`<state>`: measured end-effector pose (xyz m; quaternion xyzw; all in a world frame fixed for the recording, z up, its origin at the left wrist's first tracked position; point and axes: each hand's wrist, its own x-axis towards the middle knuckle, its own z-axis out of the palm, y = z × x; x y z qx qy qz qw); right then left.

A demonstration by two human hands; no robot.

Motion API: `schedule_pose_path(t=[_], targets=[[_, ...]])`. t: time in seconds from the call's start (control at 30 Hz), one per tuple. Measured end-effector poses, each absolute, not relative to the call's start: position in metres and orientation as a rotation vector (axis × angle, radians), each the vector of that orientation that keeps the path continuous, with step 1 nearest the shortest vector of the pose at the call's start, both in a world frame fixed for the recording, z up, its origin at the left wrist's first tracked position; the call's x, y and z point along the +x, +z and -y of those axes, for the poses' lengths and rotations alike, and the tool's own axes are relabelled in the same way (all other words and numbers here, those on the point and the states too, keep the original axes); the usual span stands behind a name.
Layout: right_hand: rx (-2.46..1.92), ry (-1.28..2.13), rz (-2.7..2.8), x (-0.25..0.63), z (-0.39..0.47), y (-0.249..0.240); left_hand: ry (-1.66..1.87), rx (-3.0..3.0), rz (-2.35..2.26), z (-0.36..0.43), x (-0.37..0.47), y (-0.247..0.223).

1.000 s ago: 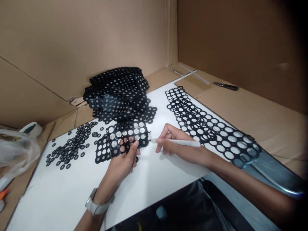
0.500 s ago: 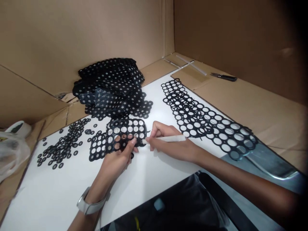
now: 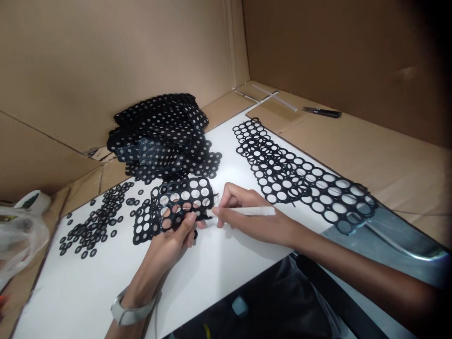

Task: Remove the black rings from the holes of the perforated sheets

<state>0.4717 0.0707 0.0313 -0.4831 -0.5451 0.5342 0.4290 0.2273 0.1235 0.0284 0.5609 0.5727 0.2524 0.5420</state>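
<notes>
My left hand (image 3: pixel 176 235) grips a small black sheet (image 3: pixel 189 190) with rows of round holes, thumb on its near edge. Fingers behind it show through some holes. In several spots, mainly on the left, ring-shaped pieces still sit in it. My right hand (image 3: pixel 247 214) pinches a slim white pen-like tool (image 3: pixel 257 211), its tip end at the sheet's right edge; the tip itself is too small to make out. Under the sheet's left side lies another holed black piece (image 3: pixel 141 226) on the white board (image 3: pixel 212 278). Loose black rings (image 3: pixel 100 223) are scattered to the left.
A pile of black sheets with small holes (image 3: pixel 158 129) rises at the back. Lattice strips with large holes (image 3: pixel 310 188) lie along the right edge. Beyond are a black-handled knife (image 3: pixel 322 112) and thin sticks (image 3: pixel 275 96). A plastic bag (image 3: pixel 21 240) lies far left. Cardboard walls stand behind.
The view has shifted slightly. The held sheet has tilted a little, and my left hand has slid slightly left along it. My right hand keeps the white tool at the sheet's right edge.
</notes>
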Motion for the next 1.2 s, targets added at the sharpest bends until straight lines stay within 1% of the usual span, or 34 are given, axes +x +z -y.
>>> schedule_pose_path(t=[0.17, 0.33, 0.7, 0.87, 1.03, 1.2], targets=[[-1.197, 1.353, 1.303, 0.471, -0.07, 0.027, 0.605, 1.48, -1.341, -0.122, 0.224, 0.031], [-1.186, 1.351, 1.286, 0.47, -0.069, 0.026, 0.587, 1.398, -1.415, -0.119, 0.223, 0.032], [-1.169, 1.34, 1.298, 0.471, -0.068, 0.028, 0.59, 1.277, -1.298, -0.119, 0.229, 0.032], [-1.176, 1.327, 1.302, 0.469, -0.067, 0.026, 0.659, 1.369, -1.201, -0.122, 0.235, 0.03], [-1.198, 1.317, 1.357, 0.469, -0.068, 0.028, 0.669, 1.368, -1.242, -0.123, 0.239, 0.028], [-1.278, 1.295, 1.376, 0.468, -0.072, 0.03, 0.755, 1.287, -1.302, -0.121, 0.247, 0.027]])
